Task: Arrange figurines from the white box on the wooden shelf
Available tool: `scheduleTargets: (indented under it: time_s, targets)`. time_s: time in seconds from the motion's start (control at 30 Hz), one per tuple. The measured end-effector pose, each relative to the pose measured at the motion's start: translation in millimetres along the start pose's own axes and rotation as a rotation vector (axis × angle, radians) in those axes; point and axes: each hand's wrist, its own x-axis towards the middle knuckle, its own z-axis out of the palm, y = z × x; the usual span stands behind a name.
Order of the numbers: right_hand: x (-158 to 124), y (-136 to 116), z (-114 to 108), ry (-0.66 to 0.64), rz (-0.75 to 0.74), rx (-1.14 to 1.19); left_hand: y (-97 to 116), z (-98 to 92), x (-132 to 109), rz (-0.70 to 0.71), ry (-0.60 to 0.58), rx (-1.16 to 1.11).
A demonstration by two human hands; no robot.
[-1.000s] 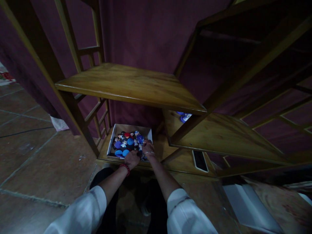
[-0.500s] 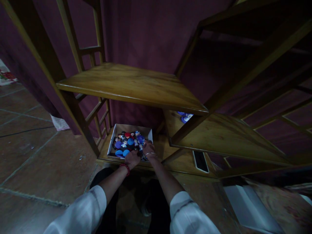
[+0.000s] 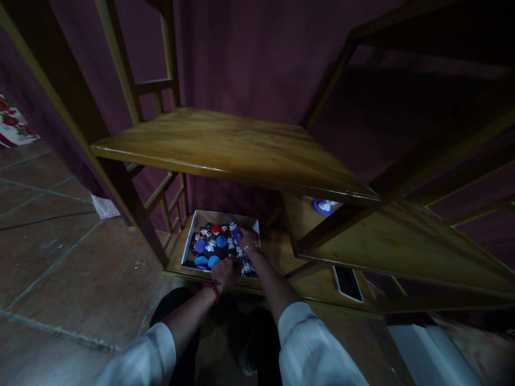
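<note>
A shallow white box [image 3: 187, 247] stands on the lowest wooden shelf, holding several small figures with blue, purple, red and black parts. My left hand [image 3: 225, 272], with a red bead bracelet, is at the box's front edge, its fingers curled; what they hold, if anything, is hidden. Inside the right part of the box, my right hand [image 3: 248, 238], with a thin silver bracelet, has its fingers bent against a blue-purple figure [image 3: 236, 232]. Dim light and small size hide the fingertips.
A wooden shelf board [image 3: 225, 140] juts out above the box. On the right stand a phone-like object [image 3: 348, 283] on the low shelf and a purple-and-white item [image 3: 324, 206] on a raised shelf. Wooden posts frame both sides. A cable [image 3: 48, 219] lies on the tiled floor.
The view has shifted, so the shelf and box appear slightly lower and further right. My right hand has moved slightly toward the back of the box; my left hand stays near its front edge.
</note>
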Motion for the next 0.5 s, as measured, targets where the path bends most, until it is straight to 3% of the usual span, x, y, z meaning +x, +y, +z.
scheduleTargets:
  time_s: [0.2,0.5]
  targets:
    - [8,-3,3,0.038,0.070,0.060,-5,5.7,4,0.093,0.049,-0.015]
    - [12,9,7,0.069,0.101,0.153,-8,6.9,7,0.083,0.035,-0.035]
